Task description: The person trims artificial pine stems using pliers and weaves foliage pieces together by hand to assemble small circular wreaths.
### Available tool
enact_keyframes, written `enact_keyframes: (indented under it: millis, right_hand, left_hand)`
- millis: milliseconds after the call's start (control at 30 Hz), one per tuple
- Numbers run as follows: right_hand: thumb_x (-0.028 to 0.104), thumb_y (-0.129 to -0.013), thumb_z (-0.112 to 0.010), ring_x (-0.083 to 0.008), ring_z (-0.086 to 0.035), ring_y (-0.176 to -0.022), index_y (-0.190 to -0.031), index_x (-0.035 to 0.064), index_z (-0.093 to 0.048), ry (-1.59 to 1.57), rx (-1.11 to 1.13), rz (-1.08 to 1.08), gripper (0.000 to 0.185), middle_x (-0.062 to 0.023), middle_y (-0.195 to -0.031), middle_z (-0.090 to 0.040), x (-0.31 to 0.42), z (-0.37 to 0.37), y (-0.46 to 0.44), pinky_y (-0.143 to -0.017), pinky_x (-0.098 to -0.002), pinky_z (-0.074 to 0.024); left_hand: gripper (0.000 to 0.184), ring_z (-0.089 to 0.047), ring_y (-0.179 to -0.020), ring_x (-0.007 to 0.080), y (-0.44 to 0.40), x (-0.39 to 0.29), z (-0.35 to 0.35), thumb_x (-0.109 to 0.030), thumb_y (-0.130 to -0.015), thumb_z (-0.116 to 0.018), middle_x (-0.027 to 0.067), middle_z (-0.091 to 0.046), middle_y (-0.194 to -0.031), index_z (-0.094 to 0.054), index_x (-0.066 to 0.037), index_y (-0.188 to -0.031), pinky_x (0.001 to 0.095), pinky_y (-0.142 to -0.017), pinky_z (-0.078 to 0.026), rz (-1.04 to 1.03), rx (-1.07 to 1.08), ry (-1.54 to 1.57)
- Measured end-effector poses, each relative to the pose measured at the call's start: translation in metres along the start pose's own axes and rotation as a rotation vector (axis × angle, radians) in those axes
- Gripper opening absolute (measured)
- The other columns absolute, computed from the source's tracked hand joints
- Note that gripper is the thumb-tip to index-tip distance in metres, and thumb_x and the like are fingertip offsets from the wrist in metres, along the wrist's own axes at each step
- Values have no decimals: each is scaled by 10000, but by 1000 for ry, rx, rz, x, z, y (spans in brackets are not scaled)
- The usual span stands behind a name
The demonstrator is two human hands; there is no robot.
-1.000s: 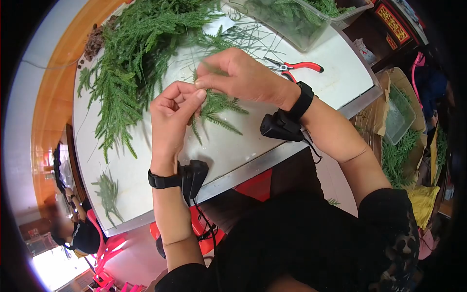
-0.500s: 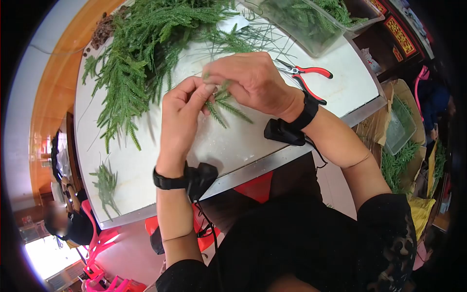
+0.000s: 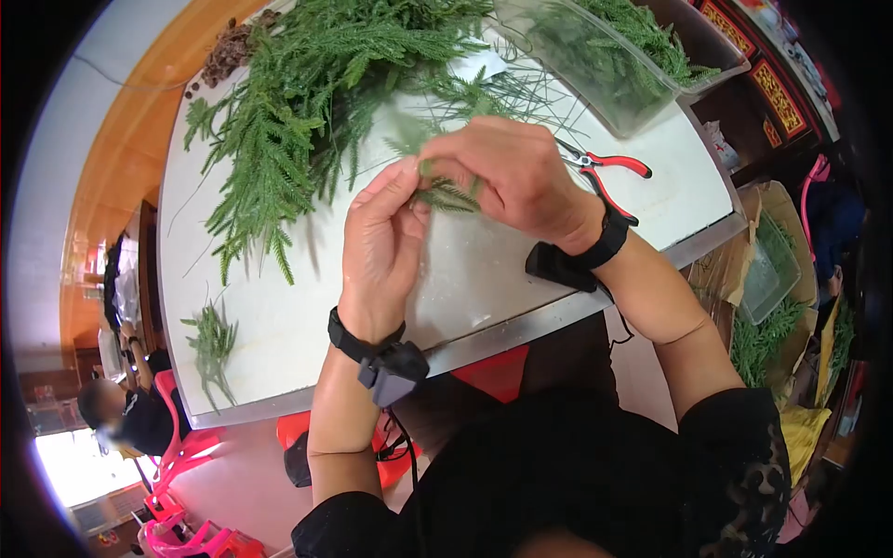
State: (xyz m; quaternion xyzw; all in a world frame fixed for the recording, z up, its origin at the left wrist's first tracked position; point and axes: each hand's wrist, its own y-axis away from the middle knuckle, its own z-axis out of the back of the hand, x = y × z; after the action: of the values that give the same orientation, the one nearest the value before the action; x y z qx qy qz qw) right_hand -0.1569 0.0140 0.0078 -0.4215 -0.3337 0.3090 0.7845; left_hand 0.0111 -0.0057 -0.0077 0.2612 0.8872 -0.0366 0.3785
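Over the white table, my left hand (image 3: pixel 383 232) pinches the stem end of a small green sprig (image 3: pixel 448 195). Close against it, my right hand (image 3: pixel 507 177) has its fingers curled at the same sprig, and a bit of green shows between its fingertips. Part of the sprig is hidden behind my right hand, and its upper leaves are blurred. Red-handled pliers (image 3: pixel 605 166) lie partly spread just right of my right hand. Beyond my hands is a large heap of green branches (image 3: pixel 288 121), with thin wire-like stems (image 3: pixel 549 98) beside it.
A clear plastic bin (image 3: pixel 619 88) of greenery stands at the back right. One small sprig (image 3: pixel 214 344) lies at the table's left. Brown cones (image 3: pixel 226 56) sit at the back left. A cardboard box (image 3: pixel 781 209) is on the right. Another person (image 3: pixel 144 414) sits at the lower left.
My left hand has rotated, its palm now more visible. My right hand has turned over the sprig, its fingers more curled. The whole view has shifted, with the table's items lying further right.
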Motion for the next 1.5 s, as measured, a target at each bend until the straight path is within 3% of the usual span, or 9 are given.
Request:
enact_keyframes:
  millis: [67, 167, 300, 433, 533, 667, 1100, 1233, 1500]
  right_hand:
    - [-31, -776, -565, -173, -517, -532, -853, 38, -636, -18, -67, -56, 126, -41, -650, -583, 6, -2, -2, -504, -278, -436]
    - [118, -875, -574, -96, -486, -513, -791, 33, -607, -616, 156, -835, 125, -1, -632, -560, 20, 9, -4, -480, -236, -399]
    - [197, -883, -587, -36, -455, -520, -771, 31, -590, -1206, 258, -1296, 200, 26, -628, -540, 14, 24, -15, -471, -200, -363]
    - [231, -879, -593, -33, -448, -513, -797, 45, -597, -1129, 180, -1171, 203, 21, -618, -537, 8, 19, -6, -469, -188, -354]
    - [209, -880, -589, -29, -459, -532, -813, 34, -600, -862, 125, -1006, 187, 21, -625, -539, 9, 16, -3, -473, -194, -358]
    - [176, -880, -586, -36, -479, -555, -851, 17, -609, -681, 112, -794, 163, 19, -648, -549, 15, 18, -6, -495, -196, -373]
    - [127, -859, -600, -47, -518, -597, -908, 11, -631, -898, 437, -770, 130, 9, -696, -570, 0, 32, -7, -539, -186, -394]
    - [130, -842, -616, -39, -496, -563, -887, 9, -629, -840, 430, -734, 130, 13, -697, -570, 2, 29, -5, -515, -190, -390]
    - [96, -820, -619, -104, -506, -478, -858, 21, -618, -150, 120, -344, 84, -38, -680, -595, 7, 11, 0, -450, -225, -387]
  left_hand:
    - [188, -548, -828, 144, 3, 3, -6, -72, -877, -565, 84, -600, -961, -587, 41, -1025, 230, -717, -442, -111, -28, -105]
    - [174, -549, -807, 132, 7, 3, -14, -66, -859, -595, 83, -608, -936, -608, 38, -998, 226, -714, -435, -325, -88, -306]
    - [132, -549, -793, 99, 9, 0, -18, -64, -840, -628, 77, -617, -899, -636, 14, -945, 208, -706, -420, -890, -83, -1111]
    - [114, -550, -753, 103, 3, 0, -18, -74, -847, -622, 33, -627, -862, -661, -25, -942, 218, -622, -407, -978, -29, -1146]
    - [129, -559, -744, 121, 0, 0, -14, -83, -868, -586, 54, -625, -865, -639, -8, -959, 215, -586, -412, -348, -122, -616]
    - [163, -560, -736, 125, -4, -7, -8, -98, -893, -545, 68, -620, -847, -611, 10, -996, 201, -556, -407, -69, -47, -205]
    - [206, -548, -700, 125, -5, -17, 19, -102, -878, -550, 70, -612, -791, -588, 54, -1006, 196, -578, -420, 394, 432, -9]
    - [205, -553, -659, 125, -1, -19, 7, -82, -821, -630, 50, -606, -747, -610, 45, -980, 213, -589, -416, 324, 248, -143]
    - [85, -558, -594, 107, 13, -2, -26, -52, -754, -695, 69, -620, -736, -648, -24, -819, 246, -528, -415, -939, -165, -1631]
